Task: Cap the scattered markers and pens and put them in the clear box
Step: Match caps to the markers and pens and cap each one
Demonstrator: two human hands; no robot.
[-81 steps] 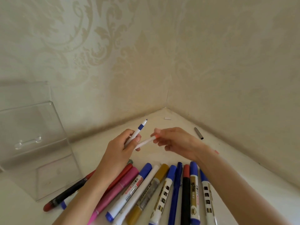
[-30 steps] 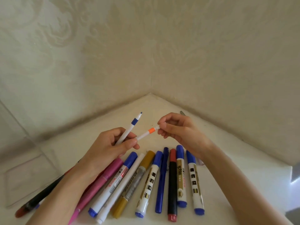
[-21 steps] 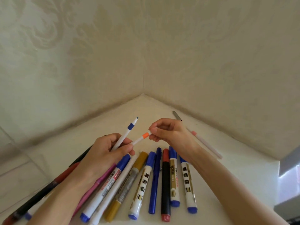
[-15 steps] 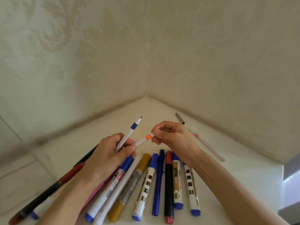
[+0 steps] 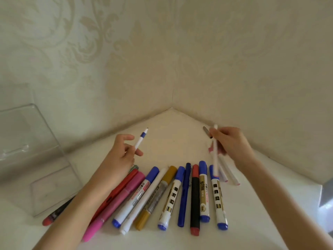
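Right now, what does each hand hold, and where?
Left hand: blue-banded pen, by its lower barrel. Right hand: thin white pen, near its upper end.

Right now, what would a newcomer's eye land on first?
The two hands raised mid-frame: the left hand grips a thin white pen with a blue band, the right hand holds a blurred plain white pen. Below them a fanned row of coloured markers lies on the white tabletop, with the clear plastic box at far left.
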